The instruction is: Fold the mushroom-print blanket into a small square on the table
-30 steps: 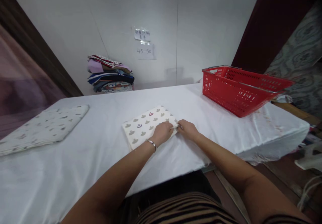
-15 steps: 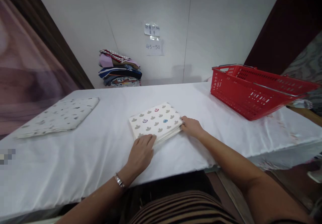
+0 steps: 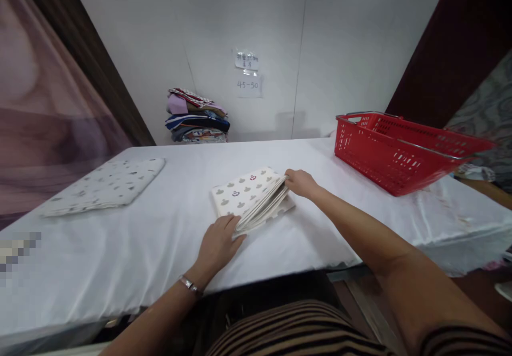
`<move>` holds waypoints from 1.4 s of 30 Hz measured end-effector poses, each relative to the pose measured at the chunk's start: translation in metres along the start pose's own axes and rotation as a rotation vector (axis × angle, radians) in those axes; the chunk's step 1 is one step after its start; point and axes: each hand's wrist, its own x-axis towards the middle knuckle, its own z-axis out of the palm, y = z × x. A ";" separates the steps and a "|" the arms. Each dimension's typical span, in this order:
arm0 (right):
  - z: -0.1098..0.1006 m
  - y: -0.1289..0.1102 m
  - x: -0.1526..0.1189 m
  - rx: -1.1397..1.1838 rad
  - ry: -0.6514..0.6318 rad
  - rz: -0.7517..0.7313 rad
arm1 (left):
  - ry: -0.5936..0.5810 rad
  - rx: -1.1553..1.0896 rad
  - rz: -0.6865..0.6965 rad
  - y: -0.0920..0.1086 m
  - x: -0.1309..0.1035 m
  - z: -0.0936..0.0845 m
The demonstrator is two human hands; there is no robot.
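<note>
A folded white cloth with grey, red and blue printed motifs lies on the white-covered table in front of me. My right hand pinches its right corner and holds the upper layers lifted, so the stacked folds gape along the near right edge. One bottom layer stays down on the table there. My left hand, with a silver bracelet at the wrist, grips the near left corner, thumb below and fingers on top. To the left lies a second folded cloth, white with small grey prints, which neither hand touches.
A red plastic basket with metal handles stands on the table's right side. Against the back wall is a pile of folded fabrics. Two paper signs are taped above. The white tablecloth hangs over the near edge.
My right hand has raised the cloth's right corner and tilted its upper layers up, opening the folds. My left hand stays at the near left corner. The view has shifted slightly.
</note>
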 end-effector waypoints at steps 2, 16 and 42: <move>-0.003 -0.001 0.001 -0.001 -0.006 -0.002 | -0.002 0.002 -0.031 0.003 0.001 -0.001; -0.005 0.004 0.000 0.139 -0.086 0.049 | -0.041 -0.127 -0.065 0.006 0.013 -0.017; 0.001 0.017 0.000 0.314 -0.241 0.077 | -0.001 0.147 0.089 0.017 0.023 -0.013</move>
